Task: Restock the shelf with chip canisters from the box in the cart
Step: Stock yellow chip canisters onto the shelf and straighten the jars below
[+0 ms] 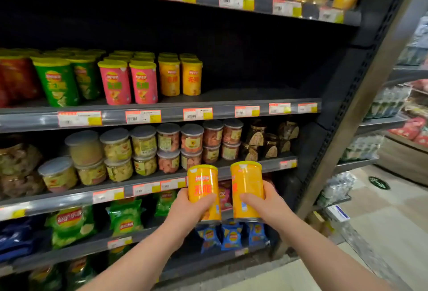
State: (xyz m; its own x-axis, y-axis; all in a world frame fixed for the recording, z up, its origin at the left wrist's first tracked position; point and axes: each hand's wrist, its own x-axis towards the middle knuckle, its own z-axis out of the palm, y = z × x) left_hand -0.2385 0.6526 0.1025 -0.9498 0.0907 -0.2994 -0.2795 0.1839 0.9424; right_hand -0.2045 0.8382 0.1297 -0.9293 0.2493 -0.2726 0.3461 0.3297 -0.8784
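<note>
Shelf [254, 96] ahead, both grips [185, 209] [268, 205] around canisters [202, 182] [246, 179]

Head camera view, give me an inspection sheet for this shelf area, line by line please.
Surface: chip shelf, bare to the right of the yellow canisters.
Job's things: left canister and right canister, both yellow, upright, held in front of the lower shelves.
Clutter: nothing seen.
Hands: left hand grips the left canister; right hand grips the right canister.
Cables: nothing seen.
Surroundings: jars one shelf down, chip bags lower, tiled floor at right.
</note>
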